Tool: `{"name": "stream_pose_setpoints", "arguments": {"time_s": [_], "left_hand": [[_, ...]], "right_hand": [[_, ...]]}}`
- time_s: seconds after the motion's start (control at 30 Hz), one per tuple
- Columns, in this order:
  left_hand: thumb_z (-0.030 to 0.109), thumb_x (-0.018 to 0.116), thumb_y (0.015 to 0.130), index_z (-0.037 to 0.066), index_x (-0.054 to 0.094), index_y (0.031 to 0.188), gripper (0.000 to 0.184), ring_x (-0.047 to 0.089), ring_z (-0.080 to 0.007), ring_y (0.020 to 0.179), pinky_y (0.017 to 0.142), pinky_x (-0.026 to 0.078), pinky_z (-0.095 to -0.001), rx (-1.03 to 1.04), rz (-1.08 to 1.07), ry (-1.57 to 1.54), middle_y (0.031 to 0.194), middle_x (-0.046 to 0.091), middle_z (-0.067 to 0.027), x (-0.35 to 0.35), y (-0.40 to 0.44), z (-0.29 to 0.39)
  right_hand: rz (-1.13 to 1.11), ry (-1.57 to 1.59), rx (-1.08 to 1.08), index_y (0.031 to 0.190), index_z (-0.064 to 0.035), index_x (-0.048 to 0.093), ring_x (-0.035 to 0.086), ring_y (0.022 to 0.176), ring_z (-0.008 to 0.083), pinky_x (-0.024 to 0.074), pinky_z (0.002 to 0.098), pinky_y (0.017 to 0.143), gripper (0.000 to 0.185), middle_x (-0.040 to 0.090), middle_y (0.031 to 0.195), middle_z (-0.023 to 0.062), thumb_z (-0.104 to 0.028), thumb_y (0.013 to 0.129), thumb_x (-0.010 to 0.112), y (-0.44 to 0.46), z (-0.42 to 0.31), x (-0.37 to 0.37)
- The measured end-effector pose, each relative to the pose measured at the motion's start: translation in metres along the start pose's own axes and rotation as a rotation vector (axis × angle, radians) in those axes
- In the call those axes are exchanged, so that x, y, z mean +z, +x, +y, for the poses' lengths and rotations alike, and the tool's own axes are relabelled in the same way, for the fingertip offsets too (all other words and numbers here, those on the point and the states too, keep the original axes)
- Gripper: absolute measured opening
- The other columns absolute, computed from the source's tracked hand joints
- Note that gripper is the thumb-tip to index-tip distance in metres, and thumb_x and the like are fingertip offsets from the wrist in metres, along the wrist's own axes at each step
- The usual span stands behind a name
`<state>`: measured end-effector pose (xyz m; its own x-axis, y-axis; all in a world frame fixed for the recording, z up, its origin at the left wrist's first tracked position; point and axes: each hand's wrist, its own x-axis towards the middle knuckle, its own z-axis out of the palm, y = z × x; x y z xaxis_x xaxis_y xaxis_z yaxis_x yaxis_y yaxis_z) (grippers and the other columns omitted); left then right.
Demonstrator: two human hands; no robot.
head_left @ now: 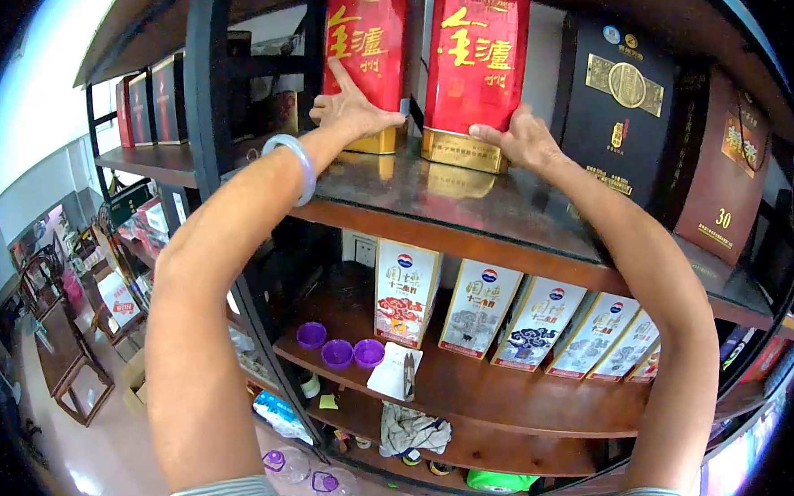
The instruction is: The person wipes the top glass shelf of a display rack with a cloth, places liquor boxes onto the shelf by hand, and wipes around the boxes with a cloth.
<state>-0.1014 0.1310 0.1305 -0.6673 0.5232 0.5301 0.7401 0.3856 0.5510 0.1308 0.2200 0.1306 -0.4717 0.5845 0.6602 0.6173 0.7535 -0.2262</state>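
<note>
The head view shows a dark wooden shelf [395, 203] with a glossy top, where two red boxes with gold lettering and gold bases stand upright, a narrow gap between them. The left hand [354, 106] is at the left red box [367, 43], index finger pointing up along its front and thumb stretched toward the gap; the fingers are spread rather than closed, and whether they press on the box cannot be told. The right hand [521, 138] touches the lower right corner of the right red box [472, 60], thumb on the front near the gold base and fingers along the side. A pale bracelet [301, 169] circles the left wrist. To the right of the red boxes stand a large black box [618, 102] with a gold emblem and a brown box [725, 168] marked 30. On the level below, a row of white boxes [481, 308] stands to the right of three purple bowls [337, 353] and a white paper [393, 372].
</note>
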Motion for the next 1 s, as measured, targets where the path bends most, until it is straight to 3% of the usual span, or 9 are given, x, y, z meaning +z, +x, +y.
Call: {"name": "stream_pose_setpoints", "arguments": {"time_s": [0.1, 0.2, 0.33, 0.47, 0.57, 0.67, 0.77, 0.87, 1.0], "left_hand": [[0.059, 0.079, 0.05, 0.014, -0.019, 0.142, 0.143, 0.043, -0.0451, 0.112, 0.093, 0.037, -0.0525, 0.013, 0.03, 0.008, 0.125, 0.037, -0.0336, -0.004, -0.006, -0.004], [0.062, 0.077, 0.048, 0.011, -0.022, 0.142, 0.146, 0.044, -0.0462, 0.114, 0.097, 0.035, -0.0516, 0.04, -0.017, 0.017, 0.128, 0.036, -0.0371, -0.018, -0.015, -0.009], [0.063, 0.076, 0.048, 0.011, -0.021, 0.142, 0.145, 0.047, -0.0443, 0.111, 0.095, 0.037, -0.0502, 0.009, 0.039, 0.079, 0.126, 0.039, -0.036, -0.022, -0.016, -0.015], [0.065, 0.076, 0.046, 0.011, -0.022, 0.142, 0.147, 0.047, -0.0449, 0.11, 0.094, 0.037, -0.0506, 0.034, 0.049, 0.077, 0.125, 0.038, -0.0368, -0.024, -0.023, -0.016], [0.065, 0.077, 0.045, 0.011, -0.022, 0.142, 0.149, 0.045, -0.0449, 0.111, 0.094, 0.037, -0.0509, 0.034, 0.02, 0.085, 0.125, 0.036, -0.0377, -0.024, -0.02, -0.017], [0.064, 0.077, 0.045, 0.011, -0.022, 0.142, 0.149, 0.045, -0.0439, 0.112, 0.094, 0.037, -0.0505, 0.043, 0.004, 0.06, 0.126, 0.036, -0.0367, -0.024, -0.019, -0.02], [0.064, 0.078, 0.045, 0.011, -0.022, 0.142, 0.149, 0.045, -0.0434, 0.112, 0.094, 0.037, -0.0504, 0.071, -0.006, 0.025, 0.126, 0.037, -0.036, -0.024, -0.019, -0.022], [0.063, 0.078, 0.046, 0.011, -0.022, 0.141, 0.148, 0.045, -0.0437, 0.112, 0.094, 0.037, -0.0506, 0.078, -0.013, 0.02, 0.127, 0.036, -0.0361, -0.024, -0.016, -0.022], [0.064, 0.079, 0.046, 0.011, -0.023, 0.141, 0.149, 0.043, -0.0451, 0.114, 0.095, 0.036, -0.0517, 0.106, -0.038, -0.015, 0.128, 0.034, -0.0374, -0.024, -0.015, -0.026]], "right_hand": [[-0.008, -0.033, 0.016, 0.111, 0.0181, 0.047, 0.053, 0.109, 0.041, 0.044, 0.0421, 0.093, 0.095, 0.05, 0.115, 0.0342, -0.064, 0.067, 0.069, -0.008, -0.011, -0.008], [-0.003, -0.027, -0.031, 0.105, 0.016, 0.046, 0.067, 0.082, 0.0302, 0.0543, 0.0379, 0.071, 0.085, 0.063, 0.09, 0.0276, -0.057, 0.07, 0.072, -0.009, -0.011, -0.011], [-0.013, 0.045, 0.055, 0.103, 0.0155, 0.056, 0.059, 0.101, 0.0372, 0.0475, 0.0403, 0.088, 0.085, 0.057, 0.107, 0.0326, -0.058, 0.065, 0.074, -0.019, -0.027, -0.021], [-0.007, 0.062, 0.006, 0.097, 0.0146, 0.06, 0.063, 0.095, 0.036, 0.0491, 0.0406, 0.084, 0.078, 0.062, 0.098, 0.0298, -0.055, 0.065, 0.076, -0.024, -0.033, -0.026], [-0.042, 0.044, -0.008, 0.11, 0.0162, 0.041, 0.067, 0.078, 0.0288, 0.0543, 0.0359, 0.067, 0.091, 0.063, 0.092, 0.0265, -0.055, 0.065, 0.076, -0.024, -0.035, -0.03], [-0.088, 0.034, 0.067, 0.112, 0.0162, 0.04, 0.066, 0.08, 0.0292, 0.0537, 0.0371, 0.069, 0.092, 0.062, 0.094, 0.0261, -0.054, 0.066, 0.076, -0.019, -0.033, -0.028], [-0.018, 0.036, -0.051, 0.111, 0.0156, 0.041, 0.066, 0.08, 0.0282, 0.0537, 0.0364, 0.069, 0.089, 0.062, 0.094, 0.0255, -0.053, 0.067, 0.076, -0.024, -0.032, -0.029], [-0.034, 0.14, -0.026, 0.109, 0.0039, 0.059, 0.061, 0.1, 0.0324, 0.0481, 0.0388, 0.089, 0.066, 0.062, 0.106, 0.0234, -0.043, 0.067, 0.079, -0.024, -0.034, -0.027], [-0.056, 0.104, 0.027, 0.111, 0.0037, 0.058, 0.061, 0.101, 0.0323, 0.0483, 0.0389, 0.089, 0.066, 0.062, 0.106, 0.0231, -0.042, 0.067, 0.079, -0.036, -0.051, -0.039]]}}
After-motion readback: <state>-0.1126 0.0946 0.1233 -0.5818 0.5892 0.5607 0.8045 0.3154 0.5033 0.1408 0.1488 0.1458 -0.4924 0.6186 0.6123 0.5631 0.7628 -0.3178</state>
